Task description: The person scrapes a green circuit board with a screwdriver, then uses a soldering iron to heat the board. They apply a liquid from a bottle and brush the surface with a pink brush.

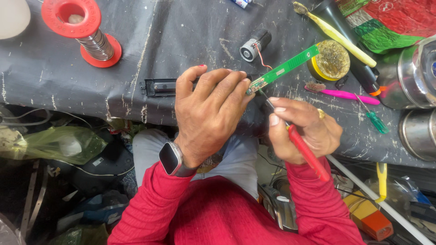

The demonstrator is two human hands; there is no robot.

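Your right hand (303,129) grips a red-handled soldering iron (307,153), tip at the near end of the green circuit strip (284,69). Your left hand (208,111) pinches that strip's near end. Farther right: flux tin (331,60); far left: red solder spool (81,31).

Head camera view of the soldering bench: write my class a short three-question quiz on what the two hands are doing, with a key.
1. True or false: the left hand steadies the green circuit board.
2. Which tool is in the right hand? A) green screwdriver B) red-handled soldering iron C) pink brush
3. Name the item with red flanges at the top left of the table.

Key
1. True.
2. B: the red-handled soldering iron is gripped like a pen, tip toward the board's near end.
3. The solder wire spool.
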